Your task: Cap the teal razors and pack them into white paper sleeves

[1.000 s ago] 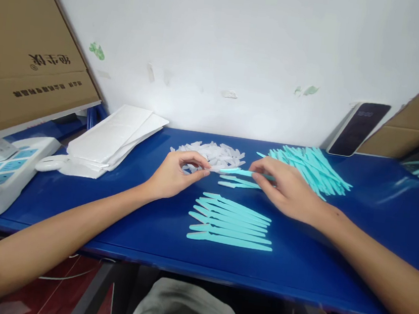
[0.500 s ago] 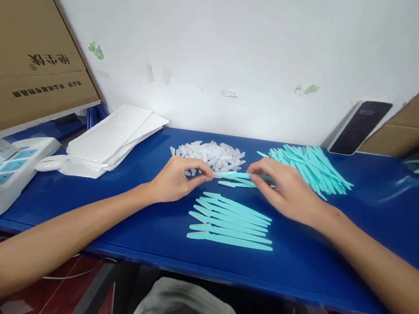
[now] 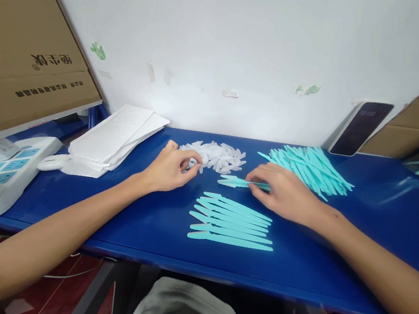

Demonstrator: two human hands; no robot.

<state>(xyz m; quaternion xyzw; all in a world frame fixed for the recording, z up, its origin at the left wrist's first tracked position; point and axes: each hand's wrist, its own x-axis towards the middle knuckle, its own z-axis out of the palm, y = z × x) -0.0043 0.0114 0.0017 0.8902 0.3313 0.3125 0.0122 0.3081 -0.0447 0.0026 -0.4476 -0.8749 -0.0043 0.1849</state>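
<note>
My left hand (image 3: 173, 168) is at the left edge of a pile of translucent white blade caps (image 3: 219, 155). Its thumb and index finger come together in a pinch; whether a cap is between them I cannot make out. My right hand (image 3: 282, 189) is closed on the handle of a teal eyebrow razor (image 3: 235, 182), whose head points left. Another teal razor (image 3: 225, 177) lies just behind that one, partly hidden. Nearer me, several teal razors (image 3: 234, 223) lie side by side in a row, heads to the left.
Behind my right hand is a heap of teal razors (image 3: 315, 170). A phone (image 3: 361, 129) leans on the wall. White flat packets (image 3: 110, 137), a power strip (image 3: 18, 161) and a large cardboard box (image 3: 34, 54) are at the left. The blue table (image 3: 138, 237) ends before my lap.
My left hand has let go of the razor's head and moved left to the cap pile. My right hand has come down slightly, to the razors on the table.
</note>
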